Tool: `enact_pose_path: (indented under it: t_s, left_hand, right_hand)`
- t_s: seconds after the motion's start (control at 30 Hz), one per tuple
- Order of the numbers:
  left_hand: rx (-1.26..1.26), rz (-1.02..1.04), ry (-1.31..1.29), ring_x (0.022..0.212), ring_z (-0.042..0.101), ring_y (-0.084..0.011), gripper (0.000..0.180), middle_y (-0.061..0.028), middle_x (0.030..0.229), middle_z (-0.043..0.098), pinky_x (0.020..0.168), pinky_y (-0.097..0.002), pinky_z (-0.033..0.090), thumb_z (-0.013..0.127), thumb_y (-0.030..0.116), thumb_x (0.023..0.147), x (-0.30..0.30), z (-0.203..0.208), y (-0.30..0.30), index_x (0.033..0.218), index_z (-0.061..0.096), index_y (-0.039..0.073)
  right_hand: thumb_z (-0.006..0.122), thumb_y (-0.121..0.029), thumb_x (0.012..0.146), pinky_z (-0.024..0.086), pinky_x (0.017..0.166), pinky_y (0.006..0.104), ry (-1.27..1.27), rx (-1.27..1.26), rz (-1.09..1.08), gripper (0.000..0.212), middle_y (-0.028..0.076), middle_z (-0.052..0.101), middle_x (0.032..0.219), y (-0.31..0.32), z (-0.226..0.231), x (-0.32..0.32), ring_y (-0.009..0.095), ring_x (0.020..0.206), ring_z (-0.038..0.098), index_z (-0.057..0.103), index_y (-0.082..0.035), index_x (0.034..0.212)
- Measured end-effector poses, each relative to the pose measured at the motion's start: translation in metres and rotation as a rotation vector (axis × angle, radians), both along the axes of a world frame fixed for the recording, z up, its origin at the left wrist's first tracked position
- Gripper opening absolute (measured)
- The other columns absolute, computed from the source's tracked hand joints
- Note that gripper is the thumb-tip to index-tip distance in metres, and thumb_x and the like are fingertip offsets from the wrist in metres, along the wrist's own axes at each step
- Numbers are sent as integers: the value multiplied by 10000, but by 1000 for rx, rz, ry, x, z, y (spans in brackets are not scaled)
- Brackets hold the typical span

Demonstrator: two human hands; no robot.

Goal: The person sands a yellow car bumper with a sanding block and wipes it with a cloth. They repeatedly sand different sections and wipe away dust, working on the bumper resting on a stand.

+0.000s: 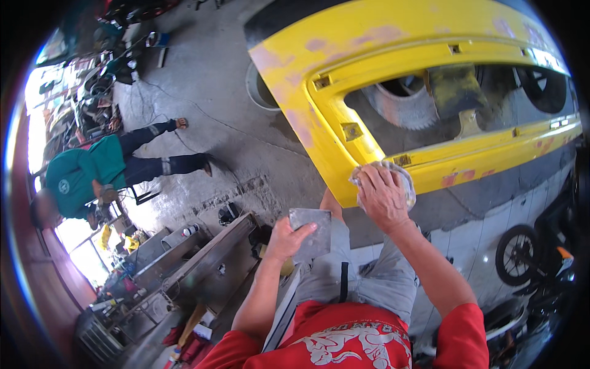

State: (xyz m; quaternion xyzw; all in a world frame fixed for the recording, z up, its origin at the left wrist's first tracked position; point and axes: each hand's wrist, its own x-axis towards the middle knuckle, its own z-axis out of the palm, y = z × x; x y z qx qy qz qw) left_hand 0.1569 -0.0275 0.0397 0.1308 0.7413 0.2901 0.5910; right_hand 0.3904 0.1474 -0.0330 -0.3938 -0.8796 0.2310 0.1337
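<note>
My left hand [284,238] grips a flat grey square plate [316,245], its thumb laid across the face. The plate is held before my lap, apart from the panel. My right hand [383,202] presses a crumpled whitish cloth [407,182] against the lower near corner of a yellow vehicle body panel [329,169]. Pinkish dull patches mark the panel's paint along its edges, and a large opening runs through its middle. What supports the panel underneath is mostly hidden.
A seated person in a green shirt [92,163] is at the left, legs stretched toward the panel. Wooden benches [209,243] with tools stand at lower left. A cable [227,130] crosses the concrete floor. A bucket [260,92] sits behind the panel; a motorcycle wheel [519,255] is at right.
</note>
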Motion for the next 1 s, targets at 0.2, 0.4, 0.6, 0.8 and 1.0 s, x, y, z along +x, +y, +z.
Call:
enact_pose_path:
  t_s: [0.2,0.4,0.6,0.8,1.0]
  left_hand:
    - [-26,-292,546,1089,765,-503,419,-290,1093,799,933,-547,614,829,395,976,35,22,-64,1173,790,28]
    - [-253,-271,698,1084,774,-478,460,-296,1107,795,927,-553,608,772,428,976,79,-15,-209,1200,784,26]
    - [-532,-424,405,1097,798,-436,398,-273,1202,814,950,-541,642,692,298,893,192,-100,-378,1138,849,27]
    - [-554,-75,237,1099,804,-395,570,-237,1222,826,949,-493,639,855,474,857,277,-109,-380,1237,843,49]
    - [-381,98,329,1098,803,-414,516,-233,1164,834,982,-504,629,867,446,860,244,-84,-331,1219,849,75]
  right_hand:
    - [733,-223,981,484,1104,500,33,6,70,314,80,699,1310,14,-12,-31,306,1304,634,753,-124,1278]
    - [635,-281,1078,445,1174,568,-239,-143,278,279,72,714,1338,21,22,31,320,1361,608,756,-216,1321]
    - [666,-326,1064,521,1066,590,-372,-5,389,276,163,744,1259,68,21,91,402,1270,653,761,-89,1168]
    - [599,-486,1087,566,1047,607,-522,-273,311,526,295,788,1233,122,35,151,507,1193,732,831,-20,1164]
    - [656,-420,1025,616,934,569,-537,-561,153,468,282,830,1060,110,18,284,455,1021,807,851,5,1055]
